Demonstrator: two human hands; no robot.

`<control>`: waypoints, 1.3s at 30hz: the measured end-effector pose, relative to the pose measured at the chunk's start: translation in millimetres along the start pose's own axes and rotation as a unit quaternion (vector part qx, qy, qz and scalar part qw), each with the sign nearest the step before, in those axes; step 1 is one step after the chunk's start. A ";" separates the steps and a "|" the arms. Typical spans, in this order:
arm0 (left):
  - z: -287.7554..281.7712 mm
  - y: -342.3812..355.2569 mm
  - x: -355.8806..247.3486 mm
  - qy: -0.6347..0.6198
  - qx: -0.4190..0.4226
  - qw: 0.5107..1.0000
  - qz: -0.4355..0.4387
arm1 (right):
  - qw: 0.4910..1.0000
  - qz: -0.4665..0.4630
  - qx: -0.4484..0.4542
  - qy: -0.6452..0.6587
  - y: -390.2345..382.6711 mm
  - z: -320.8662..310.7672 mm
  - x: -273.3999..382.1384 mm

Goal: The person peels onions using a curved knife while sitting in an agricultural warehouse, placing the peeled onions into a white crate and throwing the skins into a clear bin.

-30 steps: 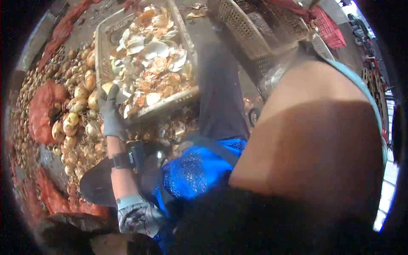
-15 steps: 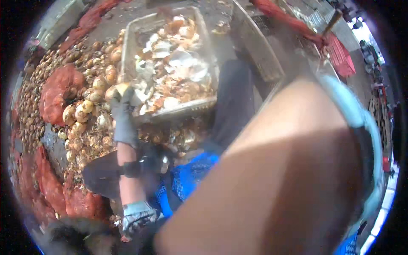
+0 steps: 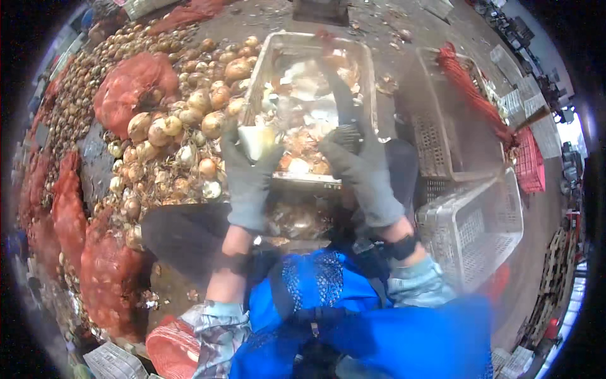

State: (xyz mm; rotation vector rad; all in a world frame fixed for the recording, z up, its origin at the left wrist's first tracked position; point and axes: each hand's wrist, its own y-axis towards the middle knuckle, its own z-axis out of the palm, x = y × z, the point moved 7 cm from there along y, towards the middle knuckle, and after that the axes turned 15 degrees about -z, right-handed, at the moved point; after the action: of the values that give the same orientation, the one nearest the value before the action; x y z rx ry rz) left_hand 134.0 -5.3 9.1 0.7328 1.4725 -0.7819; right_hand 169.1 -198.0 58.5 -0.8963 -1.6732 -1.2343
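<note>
My left hand (image 3: pixel 247 180), in a grey glove, is closed around a pale onion (image 3: pixel 257 143) at the near left corner of the peel crate. To its right, my gloved right hand (image 3: pixel 365 174) grips what looks like a knife (image 3: pixel 343 98), its dark blade pointing away from me over the crate. Motion blurs the blade's outline. Both hands are above the near end of the white plastic crate (image 3: pixel 308 179), which holds onion skins and pale scraps (image 3: pixel 306 120). The hands are apart from each other.
A large heap of onions (image 3: pixel 183 117) spreads to the left, with red mesh sacks (image 3: pixel 136 95) on and beside it. White crates (image 3: pixel 470 230) stand at my right; red netting (image 3: pixel 464 85) drapes over one. A pink basket (image 3: pixel 529 161) is farther right.
My left hand has come away from the heap's edge with an onion. My right arm, which filled the right side, has drawn back, bringing the right hand and knife into view.
</note>
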 end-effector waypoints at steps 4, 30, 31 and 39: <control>12.3 -10.2 -8.9 0.196 -0.022 0.977 0.081 | 0.982 0.127 -0.002 0.143 -10.4 33.9 -38.0; 8.3 -44.1 23.5 -0.129 0.181 0.956 -0.192 | 0.963 0.130 0.048 0.230 -23.7 30.6 -56.4; 9.4 -43.8 22.3 -0.126 0.184 0.955 -0.195 | 0.958 0.133 0.011 0.252 -26.1 32.5 -56.6; 16.0 -37.1 22.1 0.002 0.134 0.980 -0.149 | 0.950 0.152 -0.053 0.270 -35.1 40.1 -91.1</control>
State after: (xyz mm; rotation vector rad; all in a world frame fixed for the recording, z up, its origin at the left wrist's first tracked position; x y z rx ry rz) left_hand 111.7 -39.8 -11.7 0.7223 1.5163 -1.2267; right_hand 163.8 -173.7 -44.1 -0.7552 -1.0047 -1.2231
